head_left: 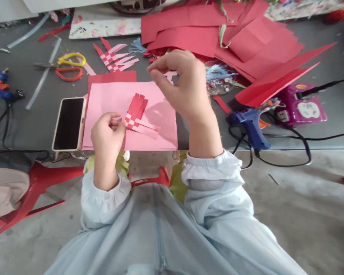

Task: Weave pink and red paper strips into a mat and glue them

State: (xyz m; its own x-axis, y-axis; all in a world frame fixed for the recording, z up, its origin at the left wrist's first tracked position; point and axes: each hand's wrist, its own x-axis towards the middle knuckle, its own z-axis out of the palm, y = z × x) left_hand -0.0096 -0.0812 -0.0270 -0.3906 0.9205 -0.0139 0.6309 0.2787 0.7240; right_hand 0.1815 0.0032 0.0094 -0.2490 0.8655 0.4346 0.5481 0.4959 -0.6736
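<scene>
Left hand (107, 130) is closed on the weave (136, 114), thumb and fingers pinching its left edge so the red and pink strips don't slide apart. The weave lies flat on the pink sheet (109, 99) at the table's near edge, a clean backing beside the phone (69, 123). Right hand (183, 84) hovers above, fingertips pinched together, perhaps on a pale strip, I can't tell. Glue gun (250, 124) rests within reach on the right.
</scene>
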